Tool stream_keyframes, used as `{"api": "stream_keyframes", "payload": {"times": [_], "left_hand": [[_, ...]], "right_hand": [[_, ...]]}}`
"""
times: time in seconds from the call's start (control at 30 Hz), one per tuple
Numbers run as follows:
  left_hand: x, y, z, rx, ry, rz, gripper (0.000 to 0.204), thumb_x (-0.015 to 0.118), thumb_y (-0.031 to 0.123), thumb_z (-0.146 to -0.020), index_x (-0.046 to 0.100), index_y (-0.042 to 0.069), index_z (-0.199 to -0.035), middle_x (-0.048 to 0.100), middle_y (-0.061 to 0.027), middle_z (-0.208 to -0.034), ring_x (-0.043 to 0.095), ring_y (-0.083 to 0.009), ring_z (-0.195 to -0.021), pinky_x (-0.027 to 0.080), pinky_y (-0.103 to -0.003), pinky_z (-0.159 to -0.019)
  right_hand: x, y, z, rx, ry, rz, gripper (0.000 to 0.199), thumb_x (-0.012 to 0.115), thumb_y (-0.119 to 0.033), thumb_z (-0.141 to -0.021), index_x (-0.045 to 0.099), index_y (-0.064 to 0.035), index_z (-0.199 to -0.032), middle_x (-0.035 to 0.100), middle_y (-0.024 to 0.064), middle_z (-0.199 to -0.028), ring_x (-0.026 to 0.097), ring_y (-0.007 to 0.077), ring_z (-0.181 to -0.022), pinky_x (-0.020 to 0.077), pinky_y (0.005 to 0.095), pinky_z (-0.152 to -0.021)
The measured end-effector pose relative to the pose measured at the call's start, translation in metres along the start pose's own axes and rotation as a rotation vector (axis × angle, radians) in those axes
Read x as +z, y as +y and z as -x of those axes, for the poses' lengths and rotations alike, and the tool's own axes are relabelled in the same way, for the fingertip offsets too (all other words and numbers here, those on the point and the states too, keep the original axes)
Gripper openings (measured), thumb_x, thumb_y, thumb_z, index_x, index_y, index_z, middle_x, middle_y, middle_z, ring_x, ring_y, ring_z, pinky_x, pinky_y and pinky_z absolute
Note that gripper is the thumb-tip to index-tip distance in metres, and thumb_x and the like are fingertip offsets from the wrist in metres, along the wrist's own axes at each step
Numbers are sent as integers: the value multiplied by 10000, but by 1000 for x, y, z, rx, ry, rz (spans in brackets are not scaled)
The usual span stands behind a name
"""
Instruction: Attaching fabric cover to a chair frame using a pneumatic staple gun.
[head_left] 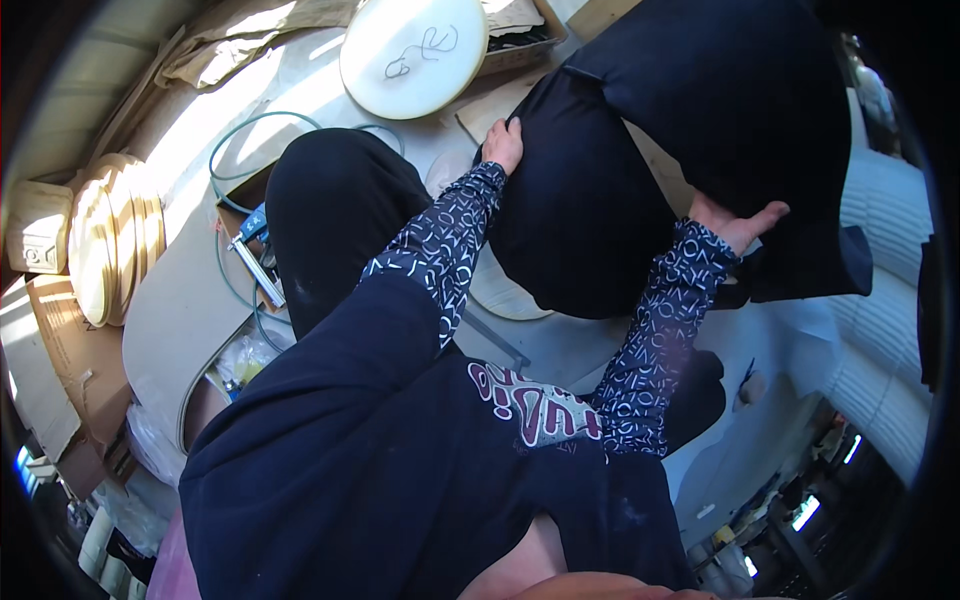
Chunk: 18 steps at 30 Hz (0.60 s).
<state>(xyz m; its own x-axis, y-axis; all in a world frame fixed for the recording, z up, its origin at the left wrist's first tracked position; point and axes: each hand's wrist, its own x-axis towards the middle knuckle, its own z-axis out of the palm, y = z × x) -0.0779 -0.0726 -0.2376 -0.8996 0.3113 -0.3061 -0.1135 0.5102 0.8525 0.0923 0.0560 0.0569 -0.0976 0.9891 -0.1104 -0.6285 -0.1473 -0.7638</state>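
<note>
A large black fabric-covered piece (pixel 590 200) with rounded, padded-looking edges stands in front of me; its exact kind is hard to tell. My left hand (pixel 503 146) is closed on its left edge, the fingers bent over the cloth. A broad black flap (pixel 740 110) rises at the right and hangs over toward me. Beneath that flap, my right hand (pixel 735 222) lies palm up against the black material, its thumb sticking out to the right. The right fingers are partly hidden by the flap.
A round pale disc (pixel 413 58) with a loose cord on it lies beyond. Left of my knee are a blue-and-silver air tool (pixel 258 256) and a green hose (pixel 212 165). Stacked round boards (pixel 110 240) stand far left; white ribbed rolls (pixel 885 240) border the right.
</note>
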Motion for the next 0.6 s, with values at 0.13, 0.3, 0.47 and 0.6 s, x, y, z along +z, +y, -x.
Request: {"api": "stream_keyframes", "payload": {"times": [0.13,0.3,0.47,0.6], "left_hand": [[-6,-2,-15,-53,-28,52,645,268,529,-1000,600,26,-1227,605,-274,-1217,534,-423,-1197,392,-477,-1043],[6,4,-5,-194,-55,108,802,252,608,-965,679,-63,-1062,619,-326,-1123,549,-447,-1167,383,-440,-1041],[-26,7,-46,24,55,67,824,326,627,-942,664,-121,-1010,624,-369,-1030,572,-476,-1112,401,-470,-993],[-58,85,5,163,36,224,837,331,645,-953,665,-119,-1026,660,-338,-1002,614,-429,-1071,432,-440,-950]], "right_hand": [[6,-11,39,-113,-41,115,989,703,-620,-776,237,-188,-1533,247,187,-1553,227,406,-1431,216,577,-1153],[12,-35,71,-243,-10,207,924,649,-618,-824,255,-170,-1530,245,181,-1559,250,403,-1421,215,576,-1144],[50,-62,76,-261,-125,154,948,663,-629,-814,271,-130,-1518,291,187,-1536,335,415,-1374,302,571,-1113],[73,-139,65,-266,-267,160,860,640,-596,-855,302,-135,-1498,382,180,-1479,400,410,-1328,359,579,-1082]]}}
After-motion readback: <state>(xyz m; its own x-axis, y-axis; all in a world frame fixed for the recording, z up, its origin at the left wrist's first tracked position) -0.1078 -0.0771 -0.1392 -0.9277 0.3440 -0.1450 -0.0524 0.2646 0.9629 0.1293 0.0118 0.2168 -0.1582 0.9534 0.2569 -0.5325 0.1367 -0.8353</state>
